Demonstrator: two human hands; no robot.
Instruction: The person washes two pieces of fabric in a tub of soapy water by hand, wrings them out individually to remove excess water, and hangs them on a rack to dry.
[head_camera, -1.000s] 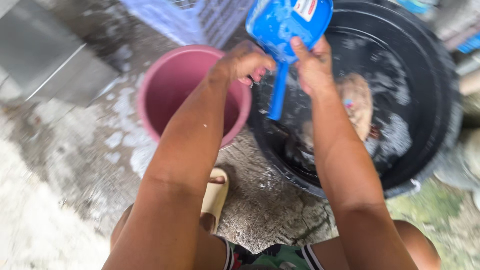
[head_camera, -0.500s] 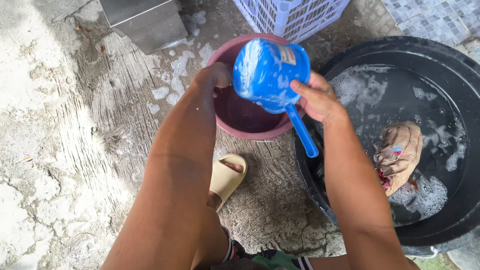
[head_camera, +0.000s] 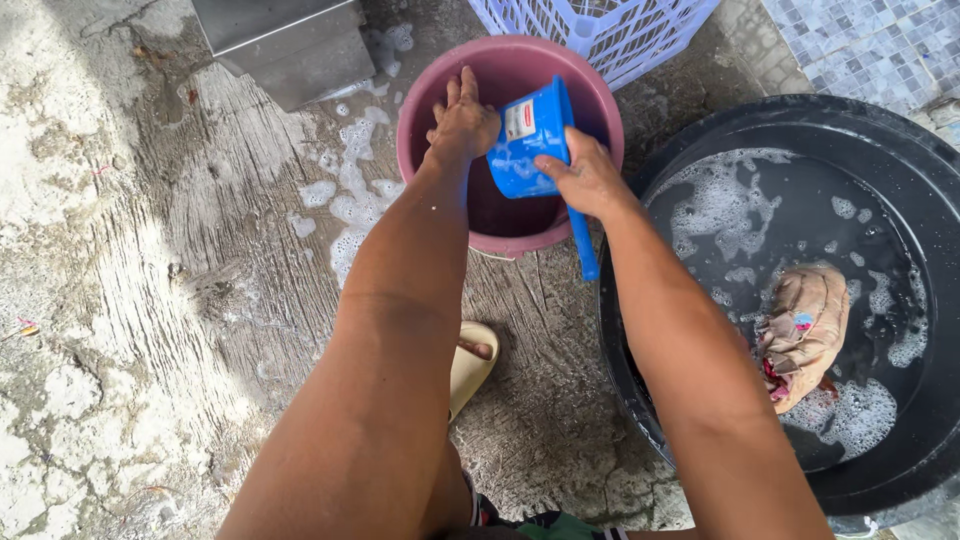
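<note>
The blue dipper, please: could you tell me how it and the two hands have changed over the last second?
The blue dipper has come down from above the black tub into the mouth of the pink bucket. The right hand still grips it near the handle. The left hand has opened and now lies flat inside the bucket. The brown cloth stays in the soapy tub.

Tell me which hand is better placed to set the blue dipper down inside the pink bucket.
Right, probably: the right hand already grips the blue dipper over the pink bucket, while the left hand only touches its side.
</note>
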